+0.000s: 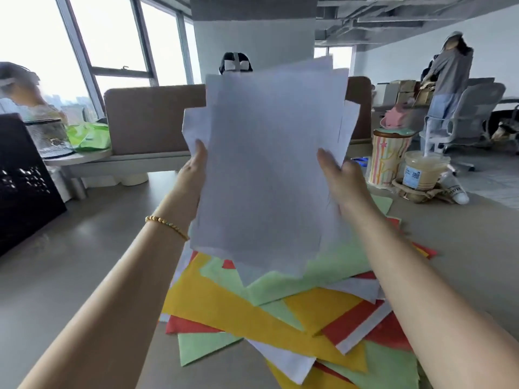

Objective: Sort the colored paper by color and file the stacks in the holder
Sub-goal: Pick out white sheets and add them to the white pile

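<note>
Head: thin white sheets (269,169), both hands.

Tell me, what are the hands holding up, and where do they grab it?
A stack of white paper, held upright above the colored sheets. The left hand grips its left edge and the right hand grips its right edge, about halfway up.

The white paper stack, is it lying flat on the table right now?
No, the white paper stack is held up in the air by the left hand and right hand, above the mixed colored sheets.
</note>
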`<state>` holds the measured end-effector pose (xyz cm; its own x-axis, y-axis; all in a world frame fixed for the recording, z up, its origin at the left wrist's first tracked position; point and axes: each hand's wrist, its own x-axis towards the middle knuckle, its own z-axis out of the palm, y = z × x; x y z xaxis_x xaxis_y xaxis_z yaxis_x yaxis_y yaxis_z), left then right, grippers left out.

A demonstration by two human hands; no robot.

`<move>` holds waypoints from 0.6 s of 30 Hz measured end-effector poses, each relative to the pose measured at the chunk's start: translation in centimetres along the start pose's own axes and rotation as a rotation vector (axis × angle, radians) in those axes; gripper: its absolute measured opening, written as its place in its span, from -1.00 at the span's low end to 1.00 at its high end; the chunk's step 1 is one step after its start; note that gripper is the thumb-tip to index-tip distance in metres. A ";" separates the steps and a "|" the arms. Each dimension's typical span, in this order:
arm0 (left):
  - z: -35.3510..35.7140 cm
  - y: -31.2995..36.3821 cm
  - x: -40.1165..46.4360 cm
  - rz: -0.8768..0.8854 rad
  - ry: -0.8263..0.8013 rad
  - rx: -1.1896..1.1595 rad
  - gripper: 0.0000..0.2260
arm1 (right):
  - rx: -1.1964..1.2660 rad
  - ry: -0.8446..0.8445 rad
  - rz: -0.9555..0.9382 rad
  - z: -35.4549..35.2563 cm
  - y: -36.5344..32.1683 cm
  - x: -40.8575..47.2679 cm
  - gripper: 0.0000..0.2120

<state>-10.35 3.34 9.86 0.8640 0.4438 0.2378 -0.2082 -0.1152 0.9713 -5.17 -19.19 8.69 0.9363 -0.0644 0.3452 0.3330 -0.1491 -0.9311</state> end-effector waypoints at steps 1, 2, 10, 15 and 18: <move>-0.5 0.7 0.2 0.008 -0.017 -0.049 -0.46 | 0.024 0.003 -0.042 -0.2 -0.9 0.1 -0.71; -0.9 1.2 0.2 0.021 -0.029 -0.075 -0.44 | 0.037 -0.011 -0.079 -0.6 -1.6 0.3 -0.71; -0.7 1.8 -1.8 0.104 -0.261 -0.195 -0.78 | 0.161 -0.256 -0.114 -1.9 -2.2 -0.5 -0.98; 1.0 2.8 -2.3 0.167 -0.206 -0.100 -0.90 | 0.042 -0.109 -0.095 -1.2 -3.3 -1.2 -0.59; 0.8 4.0 -2.1 0.229 -0.141 -0.168 -0.90 | 0.178 -0.016 -0.158 -1.2 -5.0 -1.3 -0.69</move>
<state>-12.69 1.21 13.27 0.8388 0.2939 0.4583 -0.4670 -0.0445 0.8832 -8.21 -19.53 13.06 0.8724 -0.0381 0.4873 0.4882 0.0203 -0.8725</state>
